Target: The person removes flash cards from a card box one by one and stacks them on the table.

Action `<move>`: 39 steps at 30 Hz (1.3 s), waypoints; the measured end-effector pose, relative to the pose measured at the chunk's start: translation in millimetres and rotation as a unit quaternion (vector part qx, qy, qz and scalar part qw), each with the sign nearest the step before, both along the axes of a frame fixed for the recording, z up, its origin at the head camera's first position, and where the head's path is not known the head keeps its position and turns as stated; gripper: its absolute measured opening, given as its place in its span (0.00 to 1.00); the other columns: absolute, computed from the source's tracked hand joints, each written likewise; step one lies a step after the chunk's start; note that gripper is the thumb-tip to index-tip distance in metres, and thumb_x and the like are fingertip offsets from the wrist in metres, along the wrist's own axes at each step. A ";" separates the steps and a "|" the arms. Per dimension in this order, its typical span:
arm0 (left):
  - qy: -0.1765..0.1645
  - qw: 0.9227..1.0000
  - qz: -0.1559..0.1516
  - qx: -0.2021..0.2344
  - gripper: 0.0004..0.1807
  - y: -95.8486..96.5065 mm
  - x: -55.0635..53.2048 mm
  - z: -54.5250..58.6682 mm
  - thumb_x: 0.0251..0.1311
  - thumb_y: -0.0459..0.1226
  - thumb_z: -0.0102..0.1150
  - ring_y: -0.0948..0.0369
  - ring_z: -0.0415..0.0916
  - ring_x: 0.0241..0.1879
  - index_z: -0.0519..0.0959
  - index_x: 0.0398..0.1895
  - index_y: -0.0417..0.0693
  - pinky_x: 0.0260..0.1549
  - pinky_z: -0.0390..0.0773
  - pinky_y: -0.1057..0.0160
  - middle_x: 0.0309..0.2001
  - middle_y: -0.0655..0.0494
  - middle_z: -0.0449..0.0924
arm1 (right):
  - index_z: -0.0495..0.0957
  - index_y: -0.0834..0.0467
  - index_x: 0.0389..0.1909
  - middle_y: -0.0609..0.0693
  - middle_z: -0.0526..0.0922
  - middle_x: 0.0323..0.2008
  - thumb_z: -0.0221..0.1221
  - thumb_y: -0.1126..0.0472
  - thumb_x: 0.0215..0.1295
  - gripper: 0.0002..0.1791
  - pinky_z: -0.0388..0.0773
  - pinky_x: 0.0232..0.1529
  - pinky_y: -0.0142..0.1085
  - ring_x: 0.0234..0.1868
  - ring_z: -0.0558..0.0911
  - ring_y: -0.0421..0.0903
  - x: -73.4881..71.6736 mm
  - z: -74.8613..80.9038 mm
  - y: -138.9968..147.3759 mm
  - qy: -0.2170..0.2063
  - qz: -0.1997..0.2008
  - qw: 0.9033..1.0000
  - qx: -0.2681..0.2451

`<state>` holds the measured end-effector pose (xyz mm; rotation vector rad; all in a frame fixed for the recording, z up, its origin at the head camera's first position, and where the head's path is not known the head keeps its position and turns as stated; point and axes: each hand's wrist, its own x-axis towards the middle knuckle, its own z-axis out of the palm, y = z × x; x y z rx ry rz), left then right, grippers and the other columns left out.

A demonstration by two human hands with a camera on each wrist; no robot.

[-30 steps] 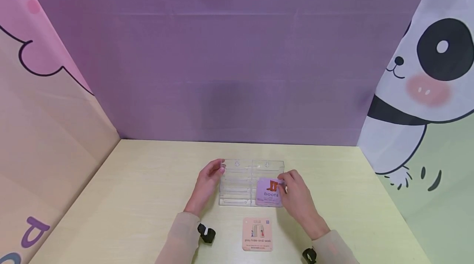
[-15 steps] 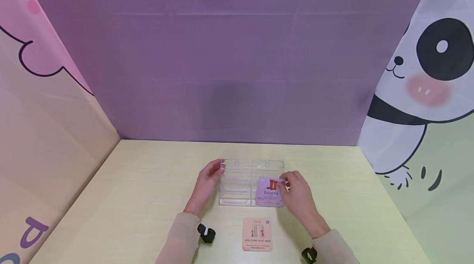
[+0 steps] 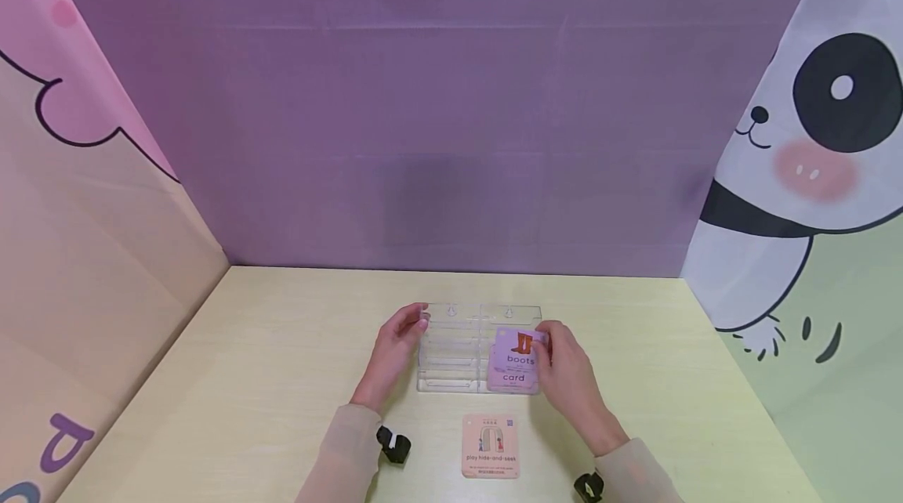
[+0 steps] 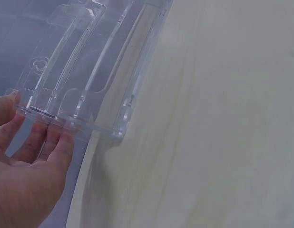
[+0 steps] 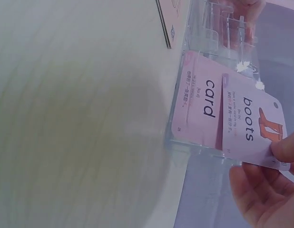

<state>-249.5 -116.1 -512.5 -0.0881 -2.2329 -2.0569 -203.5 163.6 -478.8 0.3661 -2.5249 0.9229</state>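
A clear plastic card rack [image 3: 449, 366] with tiered pockets in two columns stands on the table. At its upper left edge my left hand [image 3: 393, 348] grips the side, thumb in front and fingers behind, as the left wrist view shows of the rack [image 4: 106, 71]. My right hand [image 3: 570, 370] pinches the right edge of a purple "boots" card [image 5: 254, 121] between thumb and fingers. Behind the lifted boots card, a purple "card" card [image 5: 199, 102] sits in the lower right pocket, partly covered. The left column holds no cards that I can see.
A pink "play hide-and-seek" card [image 3: 490, 446] lies flat on the table in front of the rack, between my forearms; the right wrist view shows its edge as a stack. A purple cloth wall [image 3: 451, 135] rises behind the table [image 3: 282, 378].
My right hand has raised the boots card up and slightly right, uncovering the word "card" on the one below it. My left hand and the rack have stayed put.
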 end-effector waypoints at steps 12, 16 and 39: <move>-0.008 1.000 0.001 -0.011 0.20 4.4 16.0 27.5 0.74 0.30 0.53 0.45 0.71 0.62 0.73 0.66 0.36 0.67 0.66 0.47 0.59 0.38 0.77 | 0.72 0.66 0.50 0.57 0.78 0.43 0.59 0.75 0.68 0.12 0.80 0.40 0.45 0.39 0.77 0.49 -3.5 -5.5 2.4 0.021 0.021 0.999 -0.012; -0.012 1.000 0.006 0.000 0.20 2.8 4.9 9.5 0.74 0.32 0.54 0.48 0.71 0.63 0.73 0.67 0.40 0.67 0.65 0.49 0.60 0.41 0.77 | 0.73 0.65 0.49 0.55 0.78 0.41 0.59 0.76 0.68 0.12 0.79 0.38 0.40 0.37 0.76 0.47 -2.9 -4.8 3.5 0.014 0.029 0.999 -0.038; -0.005 1.000 0.001 0.004 0.20 -1.1 -1.0 -0.1 0.74 0.34 0.56 0.51 0.72 0.61 0.75 0.67 0.43 0.65 0.67 0.51 0.59 0.45 0.78 | 0.74 0.61 0.48 0.56 0.79 0.36 0.59 0.75 0.69 0.11 0.76 0.29 0.31 0.35 0.75 0.49 11.1 15.8 1.0 -0.069 0.063 0.986 -0.138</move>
